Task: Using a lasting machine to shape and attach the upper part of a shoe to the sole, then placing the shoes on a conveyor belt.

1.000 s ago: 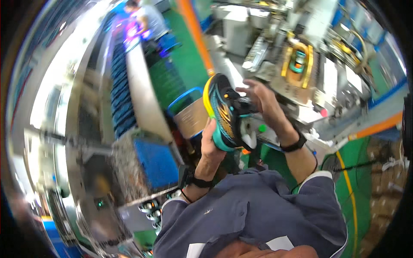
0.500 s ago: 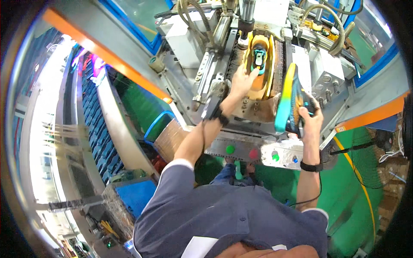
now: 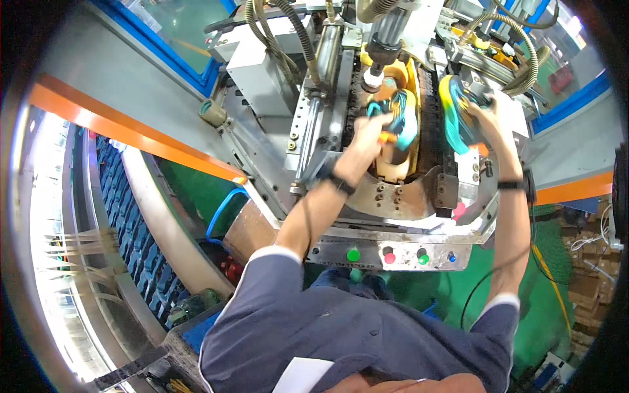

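Shoes are what I have in both hands at the press machine (image 3: 393,196). My left hand (image 3: 370,134) is closed around the teal and orange shoe (image 3: 398,118), which sits on the yellow mould (image 3: 409,78) in the middle of the machine, under the grey cylinder (image 3: 386,39). My right hand (image 3: 485,121) grips a second shoe (image 3: 458,111), yellow-soled, held up just right of the mould and clear of it. Both look light, I judge, with soft uppers that give under the fingers and a firmer sole; holding across the sole and heel seems surest. Coloured buttons (image 3: 386,255) line the front panel below my arms.
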The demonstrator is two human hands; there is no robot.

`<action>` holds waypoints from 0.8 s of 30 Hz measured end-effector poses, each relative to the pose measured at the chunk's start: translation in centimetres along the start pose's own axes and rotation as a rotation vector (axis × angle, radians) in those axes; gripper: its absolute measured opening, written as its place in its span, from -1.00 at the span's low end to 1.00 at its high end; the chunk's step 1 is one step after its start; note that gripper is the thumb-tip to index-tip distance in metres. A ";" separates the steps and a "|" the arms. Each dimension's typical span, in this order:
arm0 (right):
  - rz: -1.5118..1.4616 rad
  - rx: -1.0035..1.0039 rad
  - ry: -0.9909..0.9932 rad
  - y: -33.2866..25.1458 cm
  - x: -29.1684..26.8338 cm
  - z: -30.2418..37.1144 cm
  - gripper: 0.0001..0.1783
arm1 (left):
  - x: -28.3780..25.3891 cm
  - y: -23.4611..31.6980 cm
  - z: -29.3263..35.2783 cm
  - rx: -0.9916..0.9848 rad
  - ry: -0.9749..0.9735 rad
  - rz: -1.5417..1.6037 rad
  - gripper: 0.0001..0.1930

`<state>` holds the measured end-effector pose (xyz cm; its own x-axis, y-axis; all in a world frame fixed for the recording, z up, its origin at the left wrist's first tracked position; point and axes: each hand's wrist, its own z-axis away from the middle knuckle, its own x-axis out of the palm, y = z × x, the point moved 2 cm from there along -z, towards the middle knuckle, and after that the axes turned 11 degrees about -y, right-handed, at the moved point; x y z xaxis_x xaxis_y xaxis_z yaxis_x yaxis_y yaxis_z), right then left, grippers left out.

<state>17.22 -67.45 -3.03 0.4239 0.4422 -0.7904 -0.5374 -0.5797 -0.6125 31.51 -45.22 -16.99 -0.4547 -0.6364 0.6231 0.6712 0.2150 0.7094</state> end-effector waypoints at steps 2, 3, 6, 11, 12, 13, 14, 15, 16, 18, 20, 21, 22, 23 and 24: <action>0.107 0.006 -0.210 -1.5 3.8 -6.0 -0.34 | 0.0 0.9 8.1 0.048 -0.119 0.116 -0.77; 0.191 -0.001 -0.321 -3.1 6.4 -7.8 -0.33 | -0.8 1.4 11.9 0.067 -0.105 0.083 -0.69; 0.251 -0.083 -0.341 -9.3 11.2 -6.5 -0.41 | -3.5 2.5 23.3 0.079 0.059 -0.020 -0.50; 0.308 -0.193 -0.078 -4.1 23.6 -10.0 -0.50 | -7.3 1.3 38.8 0.331 0.434 -0.121 -0.52; 0.344 -0.164 0.051 -3.8 25.5 -10.1 -0.52 | -6.8 1.3 41.0 0.344 0.507 -0.255 -0.55; 0.302 -0.184 0.036 -4.0 26.2 -9.8 -0.50 | -7.3 0.8 42.9 0.389 0.511 -0.062 -0.56; 0.328 -0.181 0.065 -3.9 26.7 -9.8 -0.48 | -7.5 -0.3 44.6 0.429 0.555 -0.053 -0.54; 0.357 -0.168 0.099 -2.6 27.1 -10.7 -0.46 | -7.9 -1.6 45.8 0.463 0.590 -0.046 -0.51; 0.491 -0.241 0.058 0.5 26.6 -12.6 -0.45 | -8.7 -3.4 46.7 0.441 0.717 -0.047 -0.48; 0.456 -0.482 -0.012 -2.3 26.6 -7.7 -0.44 | -9.4 -7.8 49.3 0.434 0.928 -0.033 -0.43; 0.122 -0.809 0.005 -8.9 21.3 5.1 -0.54 | -6.2 -8.3 49.0 0.568 0.880 0.130 -0.55; -0.023 -0.607 -0.301 -11.8 18.8 12.5 -0.62 | -5.5 -9.0 49.1 0.549 0.925 0.166 -0.61; -0.055 -0.693 -0.393 -10.0 18.9 17.1 -0.68 | -5.0 -10.4 48.4 0.640 0.884 0.269 -0.63; -0.130 -0.978 -0.322 -9.5 19.9 22.0 -0.75 | -4.5 -10.8 48.3 0.625 0.929 0.164 -0.63; -0.134 -1.029 -0.431 -8.2 21.9 25.3 -0.80 | -4.2 -12.2 48.2 0.683 0.887 0.314 -0.63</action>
<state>12.47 -35.68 -15.51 0.0387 0.6273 -0.7778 0.4359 -0.7110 -0.5517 -3.00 -9.48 -12.41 0.4269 -0.7213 0.5454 0.1034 0.6381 0.7630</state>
